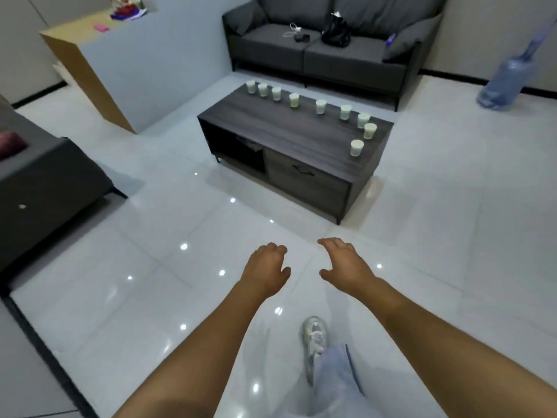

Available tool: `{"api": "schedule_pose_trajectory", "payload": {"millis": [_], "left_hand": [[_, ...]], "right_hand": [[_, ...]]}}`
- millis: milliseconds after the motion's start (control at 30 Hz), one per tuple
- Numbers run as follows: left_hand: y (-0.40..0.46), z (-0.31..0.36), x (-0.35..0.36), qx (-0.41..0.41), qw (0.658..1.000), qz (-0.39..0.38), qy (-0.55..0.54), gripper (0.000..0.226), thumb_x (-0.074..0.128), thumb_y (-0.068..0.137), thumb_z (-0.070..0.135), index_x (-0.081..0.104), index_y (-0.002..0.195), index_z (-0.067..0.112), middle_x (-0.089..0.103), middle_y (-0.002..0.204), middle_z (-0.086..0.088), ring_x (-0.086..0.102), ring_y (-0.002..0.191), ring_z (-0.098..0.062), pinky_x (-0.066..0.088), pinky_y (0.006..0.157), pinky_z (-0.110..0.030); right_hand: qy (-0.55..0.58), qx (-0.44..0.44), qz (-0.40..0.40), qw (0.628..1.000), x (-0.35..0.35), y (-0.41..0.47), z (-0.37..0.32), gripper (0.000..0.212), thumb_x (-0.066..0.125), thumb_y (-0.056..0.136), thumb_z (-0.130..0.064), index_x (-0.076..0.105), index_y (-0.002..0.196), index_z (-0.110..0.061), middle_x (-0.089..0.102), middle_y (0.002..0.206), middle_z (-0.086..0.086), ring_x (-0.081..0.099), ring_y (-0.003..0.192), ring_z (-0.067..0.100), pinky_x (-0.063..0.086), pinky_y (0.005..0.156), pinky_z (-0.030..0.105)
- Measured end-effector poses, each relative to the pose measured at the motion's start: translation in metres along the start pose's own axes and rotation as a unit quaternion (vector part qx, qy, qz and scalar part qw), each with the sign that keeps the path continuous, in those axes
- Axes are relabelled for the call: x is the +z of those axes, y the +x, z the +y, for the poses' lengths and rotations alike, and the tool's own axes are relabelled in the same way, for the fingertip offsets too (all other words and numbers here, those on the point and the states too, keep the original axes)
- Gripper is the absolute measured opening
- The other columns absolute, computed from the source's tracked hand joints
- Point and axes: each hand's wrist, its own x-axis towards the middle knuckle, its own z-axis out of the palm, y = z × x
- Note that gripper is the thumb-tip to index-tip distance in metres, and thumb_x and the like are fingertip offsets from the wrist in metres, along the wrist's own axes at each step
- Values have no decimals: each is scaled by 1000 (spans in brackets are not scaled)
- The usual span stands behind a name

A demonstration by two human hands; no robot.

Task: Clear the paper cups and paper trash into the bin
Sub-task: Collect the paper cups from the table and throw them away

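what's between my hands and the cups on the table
Only bare floor tiles, seen in the head view. Both hands, left and right, hold nothing, and the cups stand on the table ahead.

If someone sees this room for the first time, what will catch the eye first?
First, the line of nine paper cups standing upright along the far and right edges of the dark coffee table in the middle of the room. Next, the left hand and right hand, both held out empty over the shiny white floor, well short of the table.

Nine paper cups (356,147) on coffee table (289,137)
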Motion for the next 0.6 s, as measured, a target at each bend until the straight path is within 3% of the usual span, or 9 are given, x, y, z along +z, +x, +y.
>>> {"api": "schedule_pose_trajectory", "payload": {"millis": [333, 600], "left_hand": [[182, -69, -105, -80, 993, 63, -68, 48, 48, 96, 31, 39, 140, 13, 44, 140, -6, 41, 127, -22, 38, 100, -31], [289, -181, -163, -132, 983, 68, -109, 47, 48, 96, 31, 40, 139, 14, 44, 138, -5, 41, 125, -22, 38, 98, -30]], "right_hand": [[-49, -74, -31, 996, -74, 241, -57, 69, 63, 88, -18, 28, 147, -22, 34, 150, -2, 35, 133, 23, 42, 104, 39], [-77, -112, -76, 988, -71, 404, -137, 70, 63, 87, -18, 28, 147, -24, 33, 150, -3, 36, 133, 22, 41, 105, 38]]}}
